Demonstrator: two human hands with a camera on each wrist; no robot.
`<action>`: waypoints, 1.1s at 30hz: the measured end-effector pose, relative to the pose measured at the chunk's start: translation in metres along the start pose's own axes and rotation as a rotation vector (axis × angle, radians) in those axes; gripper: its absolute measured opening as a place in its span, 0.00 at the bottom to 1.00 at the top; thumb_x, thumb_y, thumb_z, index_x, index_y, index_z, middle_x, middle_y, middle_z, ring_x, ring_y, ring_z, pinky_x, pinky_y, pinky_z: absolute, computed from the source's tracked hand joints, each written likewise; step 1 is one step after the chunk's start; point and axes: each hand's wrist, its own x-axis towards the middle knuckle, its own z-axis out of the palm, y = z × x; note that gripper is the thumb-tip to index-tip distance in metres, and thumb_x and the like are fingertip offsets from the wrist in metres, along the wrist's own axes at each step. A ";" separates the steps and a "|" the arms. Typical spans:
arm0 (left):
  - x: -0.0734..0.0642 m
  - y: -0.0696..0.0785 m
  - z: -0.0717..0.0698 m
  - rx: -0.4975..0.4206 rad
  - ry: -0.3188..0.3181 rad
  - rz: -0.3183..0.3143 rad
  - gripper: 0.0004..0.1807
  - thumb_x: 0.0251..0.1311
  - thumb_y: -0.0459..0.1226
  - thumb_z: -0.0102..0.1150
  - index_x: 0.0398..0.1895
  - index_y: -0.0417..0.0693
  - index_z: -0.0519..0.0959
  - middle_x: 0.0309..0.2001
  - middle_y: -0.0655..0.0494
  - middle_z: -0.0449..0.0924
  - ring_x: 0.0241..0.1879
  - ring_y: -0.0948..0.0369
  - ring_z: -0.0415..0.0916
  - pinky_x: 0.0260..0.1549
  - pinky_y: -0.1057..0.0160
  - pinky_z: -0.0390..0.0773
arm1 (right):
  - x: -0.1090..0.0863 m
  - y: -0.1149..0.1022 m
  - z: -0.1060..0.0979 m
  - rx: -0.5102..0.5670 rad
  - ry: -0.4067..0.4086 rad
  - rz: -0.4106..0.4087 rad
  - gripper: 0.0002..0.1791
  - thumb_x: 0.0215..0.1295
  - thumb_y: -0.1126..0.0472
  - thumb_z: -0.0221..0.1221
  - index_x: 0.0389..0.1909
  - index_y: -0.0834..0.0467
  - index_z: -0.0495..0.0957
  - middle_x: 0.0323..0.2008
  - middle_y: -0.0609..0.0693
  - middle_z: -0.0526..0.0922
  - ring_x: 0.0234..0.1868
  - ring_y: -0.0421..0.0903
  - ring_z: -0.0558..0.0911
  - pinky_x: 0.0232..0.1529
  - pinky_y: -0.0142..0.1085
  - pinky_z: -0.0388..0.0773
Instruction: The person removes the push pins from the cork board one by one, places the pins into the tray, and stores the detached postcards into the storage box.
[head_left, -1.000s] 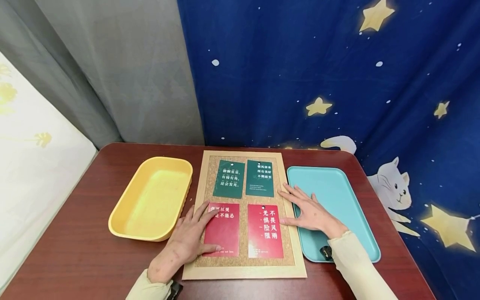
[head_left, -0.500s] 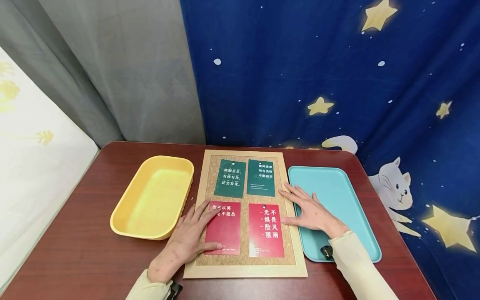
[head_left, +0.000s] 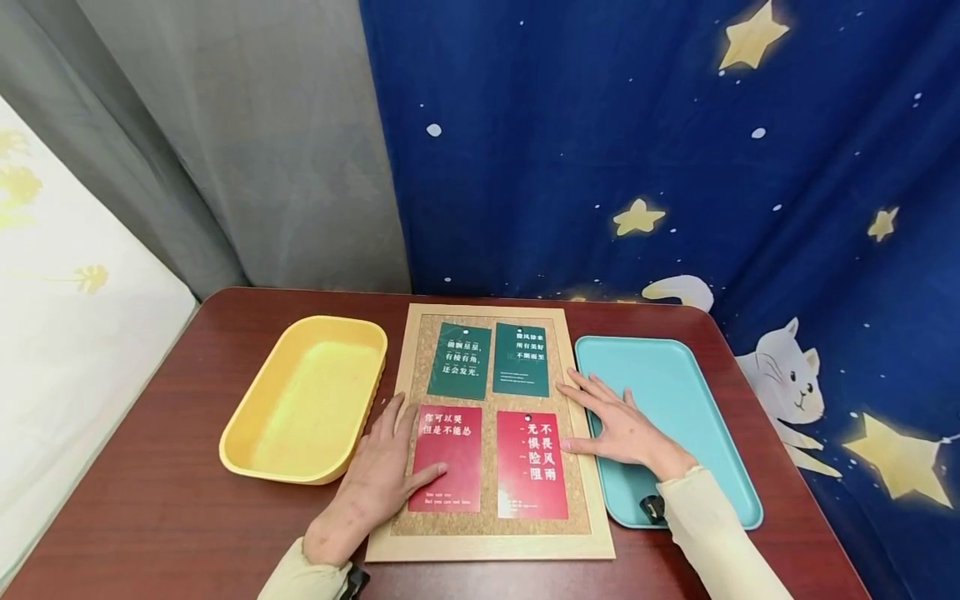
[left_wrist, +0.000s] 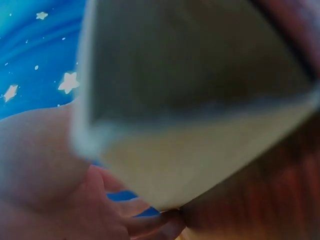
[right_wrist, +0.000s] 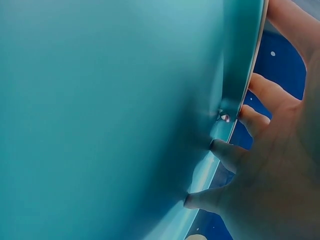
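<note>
A wood-framed cork board (head_left: 487,546) bears two green cards (head_left: 459,362) in its far half and two red cards (head_left: 447,457) in its near half, all with white writing. My left hand (head_left: 373,471) lies spread at the board's left edge, its thumb over the left red card and its fingertips at the frame. Across the board, my right hand (head_left: 626,429) reaches over the blue tray (head_left: 675,367), fingers spread, tips at the right frame. In the right wrist view its smaller fingers (right_wrist: 227,154) meet the tray's inner side. Neither hand grips anything.
A yellow bin (head_left: 315,408) stands left of the board. Near one fingertip in the tray is a small shiny thing (right_wrist: 224,117). The dark red table (head_left: 150,467) backs onto grey and blue curtains (head_left: 525,167).
The left hand's fingers have drawn back left off the left red card's writing, and its thumb has moved farther up the card. The right hand stays in place.
</note>
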 end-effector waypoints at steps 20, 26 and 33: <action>0.006 0.000 -0.003 0.013 -0.018 -0.018 0.56 0.51 0.58 0.77 0.78 0.42 0.64 0.79 0.32 0.54 0.75 0.35 0.59 0.74 0.37 0.66 | 0.000 -0.001 0.000 0.000 -0.007 0.009 0.52 0.55 0.30 0.71 0.79 0.40 0.64 0.85 0.45 0.53 0.85 0.63 0.51 0.71 0.83 0.37; 0.007 0.001 -0.003 -0.023 -0.017 -0.025 0.53 0.50 0.56 0.79 0.76 0.45 0.67 0.79 0.33 0.53 0.74 0.36 0.59 0.72 0.35 0.67 | 0.001 -0.002 0.000 0.008 -0.010 0.014 0.53 0.55 0.31 0.71 0.80 0.40 0.63 0.85 0.45 0.53 0.85 0.62 0.50 0.71 0.83 0.36; 0.009 0.000 -0.003 -0.041 -0.044 -0.053 0.55 0.49 0.56 0.79 0.78 0.46 0.65 0.80 0.34 0.50 0.76 0.36 0.57 0.73 0.34 0.65 | 0.000 -0.002 0.000 0.007 -0.013 0.021 0.53 0.55 0.30 0.71 0.80 0.40 0.63 0.85 0.46 0.53 0.85 0.63 0.50 0.71 0.83 0.36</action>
